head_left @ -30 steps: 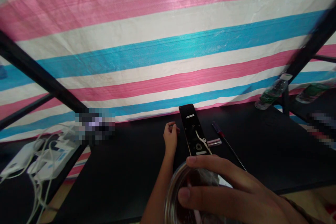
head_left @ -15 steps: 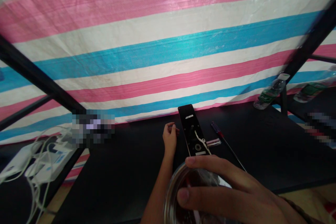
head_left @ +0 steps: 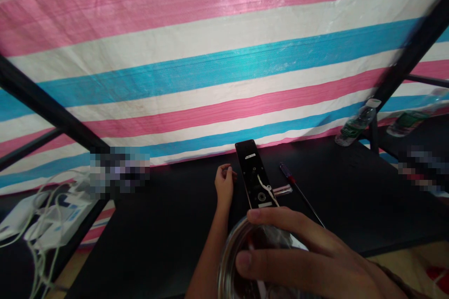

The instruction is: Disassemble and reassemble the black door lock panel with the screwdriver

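Note:
Close to the camera, my right hand (head_left: 298,247) grips a clear round container (head_left: 226,266) with a thick see-through rim; its lower part is out of frame and I cannot make out its contents. My left hand (head_left: 224,178) rests on the black table with its fingers curled in, and nothing shows in them. Just right of it lies a long black panel (head_left: 249,166) with a white cable, small screws and pale labels; the container hides its near end. A small clear packet (head_left: 282,190) sits against the panel's right side.
A long screwdriver (head_left: 287,173) with a purple and red handle lies right of the panel on the black table (head_left: 168,224). Water bottles (head_left: 354,126) stand by the right frame post. White boxes (head_left: 56,224) and tangled cables occupy the left. A striped sheet (head_left: 210,65) hangs behind.
The view has shifted slightly, so the table things appear a little further left. Both hands and the container keep the same pose.

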Tool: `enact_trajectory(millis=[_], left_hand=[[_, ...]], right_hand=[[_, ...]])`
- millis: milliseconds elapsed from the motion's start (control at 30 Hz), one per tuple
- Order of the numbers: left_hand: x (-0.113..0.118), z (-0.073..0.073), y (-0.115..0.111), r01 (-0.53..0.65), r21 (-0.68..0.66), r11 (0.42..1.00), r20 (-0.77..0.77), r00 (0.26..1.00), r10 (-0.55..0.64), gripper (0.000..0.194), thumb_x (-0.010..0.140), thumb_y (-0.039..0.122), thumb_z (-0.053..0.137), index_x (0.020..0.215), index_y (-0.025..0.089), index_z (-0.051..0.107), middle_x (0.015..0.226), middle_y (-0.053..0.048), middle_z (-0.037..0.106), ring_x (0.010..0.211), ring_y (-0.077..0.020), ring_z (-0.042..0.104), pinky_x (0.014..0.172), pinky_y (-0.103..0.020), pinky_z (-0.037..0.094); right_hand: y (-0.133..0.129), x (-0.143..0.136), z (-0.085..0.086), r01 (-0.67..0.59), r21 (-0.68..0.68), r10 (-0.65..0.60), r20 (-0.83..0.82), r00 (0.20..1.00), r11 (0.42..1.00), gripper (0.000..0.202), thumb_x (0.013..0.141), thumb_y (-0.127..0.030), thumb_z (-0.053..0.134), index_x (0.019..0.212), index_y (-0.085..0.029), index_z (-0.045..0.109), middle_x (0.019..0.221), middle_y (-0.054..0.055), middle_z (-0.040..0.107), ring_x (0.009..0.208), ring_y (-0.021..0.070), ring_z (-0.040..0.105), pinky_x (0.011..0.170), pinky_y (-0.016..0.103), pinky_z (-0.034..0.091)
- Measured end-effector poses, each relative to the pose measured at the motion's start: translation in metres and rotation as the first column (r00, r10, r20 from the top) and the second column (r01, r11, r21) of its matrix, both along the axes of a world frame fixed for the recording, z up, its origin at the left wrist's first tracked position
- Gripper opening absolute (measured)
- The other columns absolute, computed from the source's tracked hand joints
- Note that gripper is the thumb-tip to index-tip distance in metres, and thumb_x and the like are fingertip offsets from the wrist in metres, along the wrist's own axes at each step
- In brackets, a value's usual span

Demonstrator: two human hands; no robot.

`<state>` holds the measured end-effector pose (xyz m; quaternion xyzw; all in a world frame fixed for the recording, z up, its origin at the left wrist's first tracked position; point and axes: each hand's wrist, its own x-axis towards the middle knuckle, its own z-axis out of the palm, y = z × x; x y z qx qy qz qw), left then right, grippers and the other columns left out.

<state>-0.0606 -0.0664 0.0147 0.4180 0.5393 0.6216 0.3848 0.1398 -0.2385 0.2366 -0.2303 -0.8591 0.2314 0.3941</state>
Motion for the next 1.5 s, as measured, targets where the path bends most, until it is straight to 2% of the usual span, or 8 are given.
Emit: enact_trajectory(millis=[600,800,900,1000,1100,1167,1300,1500], left_hand=[[-0.002,-0.004,0.003,-0.001,-0.002,1.0,0.0,1.0,0.001,0.03,0.079,0.043,0.064,0.095,0.017,0.061,0.063,0.001,0.062,0.054,-0.0125,0.057,0.052,-0.023,0.045],[-0.005,-0.003,0.005,-0.016,-0.013,1.0,-0.031,0.999,0.016,0.035,0.077,0.047,0.065,0.096,0.017,0.062,0.064,0.0,0.063,0.055,-0.0142,0.058,0.052,-0.025,0.047],[-0.005,-0.003,0.006,-0.002,-0.012,1.0,-0.033,0.999,0.001,0.036,0.078,0.046,0.064,0.099,0.017,0.061,0.066,0.0,0.064,0.057,-0.0142,0.058,0.053,-0.024,0.046],[-0.003,-0.003,0.006,0.018,-0.014,1.0,-0.03,0.999,-0.018,0.036,0.078,0.046,0.064,0.099,0.017,0.061,0.066,0.0,0.063,0.056,-0.014,0.058,0.053,-0.024,0.045],[-0.002,-0.003,0.006,0.012,-0.008,1.0,-0.026,1.0,-0.013,0.037,0.077,0.047,0.064,0.098,0.017,0.061,0.066,0.0,0.063,0.056,-0.014,0.058,0.053,-0.024,0.045],[-0.002,-0.003,0.006,0.008,-0.009,1.0,-0.023,1.0,-0.009,0.037,0.077,0.047,0.065,0.098,0.017,0.061,0.065,0.0,0.063,0.056,-0.0139,0.058,0.053,-0.024,0.045],[-0.002,-0.004,0.006,0.015,-0.009,1.0,-0.007,1.0,-0.015,0.037,0.077,0.047,0.065,0.099,0.017,0.06,0.065,0.001,0.063,0.055,-0.0131,0.057,0.053,-0.024,0.045],[-0.003,-0.004,0.006,0.023,-0.016,1.0,-0.007,1.0,-0.023,0.034,0.079,0.043,0.063,0.101,0.017,0.06,0.066,0.001,0.063,0.055,-0.0126,0.057,0.053,-0.023,0.044]], right_hand=[[0.005,0.01,-0.005,-0.039,-0.03,0.04,0.028,0.999,0.999,0.05,0.093,-0.034,0.063,0.141,-0.029,0.052,0.138,0.008,0.06,0.125,0.0224,0.06,0.096,0.025,0.053],[0.017,0.028,-0.019,0.046,0.208,-0.05,0.011,0.999,0.977,0.049,0.087,-0.036,0.07,0.134,-0.026,0.058,0.137,0.011,0.058,0.132,0.0292,0.051,0.107,0.044,0.047],[0.036,0.065,-0.034,0.259,0.23,-0.267,0.003,0.964,0.938,0.051,0.086,-0.032,0.071,0.135,-0.026,0.057,0.14,0.013,0.055,0.135,0.0324,0.047,0.107,0.051,0.045],[0.069,0.12,-0.06,0.539,0.167,-0.553,0.055,0.831,0.826,0.045,0.087,-0.033,0.069,0.131,-0.03,0.061,0.139,0.01,0.056,0.128,0.0318,0.052,0.104,0.048,0.048],[0.118,0.181,-0.092,0.765,0.259,-0.791,-0.009,0.612,0.589,0.039,0.086,-0.042,0.068,0.121,-0.025,0.068,0.132,0.012,0.059,0.12,0.033,0.057,0.102,0.05,0.047],[0.151,0.219,-0.112,0.841,0.334,-0.88,-0.063,0.471,0.426,0.044,0.083,-0.046,0.069,0.116,-0.018,0.07,0.125,0.015,0.062,0.115,0.0342,0.058,0.1,0.052,0.047],[0.199,0.274,-0.145,0.881,0.41,-0.959,-0.051,0.28,0.235,0.045,0.083,-0.047,0.063,0.113,-0.015,0.07,0.123,0.018,0.061,0.111,0.0342,0.056,0.101,0.052,0.042],[0.208,0.29,-0.174,0.898,0.409,-0.983,0.14,0.116,0.165,0.053,0.084,-0.043,0.06,0.127,-0.013,0.062,0.129,0.021,0.055,0.121,0.0378,0.045,0.101,0.053,0.038]])
